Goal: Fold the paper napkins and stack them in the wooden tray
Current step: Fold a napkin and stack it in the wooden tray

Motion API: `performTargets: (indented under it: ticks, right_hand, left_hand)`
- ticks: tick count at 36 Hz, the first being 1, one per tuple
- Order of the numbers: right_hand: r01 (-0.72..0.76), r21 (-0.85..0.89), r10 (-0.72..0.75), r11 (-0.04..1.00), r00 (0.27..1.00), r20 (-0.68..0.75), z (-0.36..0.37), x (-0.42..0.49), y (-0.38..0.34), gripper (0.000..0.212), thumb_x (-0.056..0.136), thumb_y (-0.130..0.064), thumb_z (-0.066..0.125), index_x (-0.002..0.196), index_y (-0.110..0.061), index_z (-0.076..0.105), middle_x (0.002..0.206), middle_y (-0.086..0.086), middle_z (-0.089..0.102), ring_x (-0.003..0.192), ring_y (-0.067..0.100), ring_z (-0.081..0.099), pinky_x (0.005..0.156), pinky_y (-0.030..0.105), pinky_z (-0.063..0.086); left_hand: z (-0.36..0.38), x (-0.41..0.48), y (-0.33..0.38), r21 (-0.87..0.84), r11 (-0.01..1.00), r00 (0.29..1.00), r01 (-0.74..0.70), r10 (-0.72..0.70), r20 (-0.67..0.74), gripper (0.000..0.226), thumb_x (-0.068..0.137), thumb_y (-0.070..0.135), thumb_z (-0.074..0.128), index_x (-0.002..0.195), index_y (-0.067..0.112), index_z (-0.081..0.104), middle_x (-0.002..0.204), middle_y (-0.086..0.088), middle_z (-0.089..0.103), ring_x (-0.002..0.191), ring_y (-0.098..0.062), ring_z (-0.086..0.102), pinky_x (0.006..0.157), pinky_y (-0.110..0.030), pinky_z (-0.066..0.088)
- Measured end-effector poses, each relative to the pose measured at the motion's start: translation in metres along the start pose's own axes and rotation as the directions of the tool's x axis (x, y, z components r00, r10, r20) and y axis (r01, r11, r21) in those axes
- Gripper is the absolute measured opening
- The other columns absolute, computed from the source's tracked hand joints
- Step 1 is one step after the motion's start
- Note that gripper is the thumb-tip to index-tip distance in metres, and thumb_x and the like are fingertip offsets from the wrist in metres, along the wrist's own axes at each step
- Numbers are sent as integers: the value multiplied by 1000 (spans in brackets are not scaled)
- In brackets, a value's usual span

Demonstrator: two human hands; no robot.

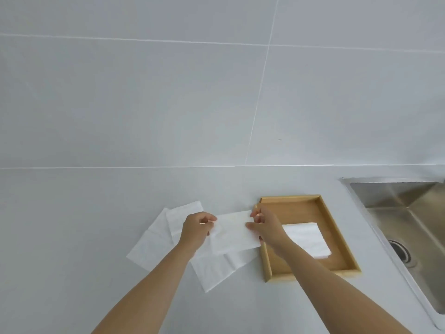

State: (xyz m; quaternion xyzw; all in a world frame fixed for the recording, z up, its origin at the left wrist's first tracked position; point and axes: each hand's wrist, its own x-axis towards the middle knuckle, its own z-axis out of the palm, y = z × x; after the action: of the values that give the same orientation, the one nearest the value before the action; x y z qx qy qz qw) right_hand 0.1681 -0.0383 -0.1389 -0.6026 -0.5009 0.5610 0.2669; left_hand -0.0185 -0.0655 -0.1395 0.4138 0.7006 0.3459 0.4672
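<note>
On the left of the table (72,237), unfolded napkins (154,239) still lie loose, waiting their turn. The left hand (195,231) and right hand (266,229) each pinch an end of a half-folded napkin (232,233), grip closed on it. Rightward, the wooden tray (337,239) already holds a folded napkin (307,238), so most remains.

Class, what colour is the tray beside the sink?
Light honey-brown wood, plain with faint grain; the tray shows best in the head view.

A white napkin (231,233) held half-folded above loose napkins (154,239), beside the wooden tray (337,227) holding a folded one (305,238).
</note>
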Motion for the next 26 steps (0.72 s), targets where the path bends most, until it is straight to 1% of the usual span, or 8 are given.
performTargets:
  ticks: [3,7,9,13,15,18,23,26]
  right_hand:
    - [-2,-30,0,1000,999,-54,-34,-4,7,24,81,4,56,73,-19,53,68,-3,40,65,14,41,57,25,33]
    - [-17,-62,10,998,993,-119,-81,-9,25,23,83,6,53,88,-16,59,87,2,48,84,22,48,68,33,43]
    - [-30,-80,18,996,989,-148,-110,-13,35,27,84,7,52,86,-19,60,89,3,48,86,22,49,67,34,43]
    - [-43,-151,14,988,982,-190,-164,-17,51,28,85,7,49,91,-18,58,94,3,49,86,21,49,62,22,40]
    - [-52,-189,12,981,978,-209,-185,-18,59,29,86,7,47,94,-18,58,92,-1,49,84,20,47,57,18,36]
    - [-83,-241,23,967,970,-241,-210,-19,70,33,86,7,44,110,-11,59,96,-3,48,90,18,45,59,13,36]
    - [-158,-284,77,946,958,-276,-242,-21,90,42,85,8,40,120,-9,56,113,5,54,96,17,48,77,23,38]
    - [-195,-333,99,923,953,-285,-261,-23,102,45,86,9,39,125,-10,52,127,8,54,109,22,51,81,22,38]
  left_hand:
    - [31,-2,16,8,1000,998,-30,29,62,18,81,-3,56,89,7,69,84,-4,60,63,-13,54,65,-20,44]
    - [78,-6,34,88,995,990,-55,43,137,30,79,1,62,108,7,67,115,-9,61,103,-25,58,86,-27,44]
    - [108,-10,44,133,989,982,-70,45,184,37,80,1,62,115,9,63,122,-8,58,111,-25,56,90,-26,42]
    - [164,-20,62,217,966,965,-141,85,250,44,81,-1,57,123,12,57,134,-7,53,122,-25,51,100,-27,41]
    - [189,-23,69,268,946,955,-184,108,276,46,83,-2,55,128,11,53,139,-6,49,129,-21,44,100,-20,34]
    - [223,-25,76,317,924,946,-213,113,305,49,85,-3,53,132,9,48,142,-6,45,131,-19,41,95,-15,30]
    - [272,-27,82,387,898,945,-209,84,316,51,84,-5,53,133,8,46,141,-8,46,124,-23,48,102,-22,38]
    - [298,-29,80,417,883,939,-215,71,336,52,85,-4,52,134,7,45,143,-8,43,131,-21,42,107,-24,34]
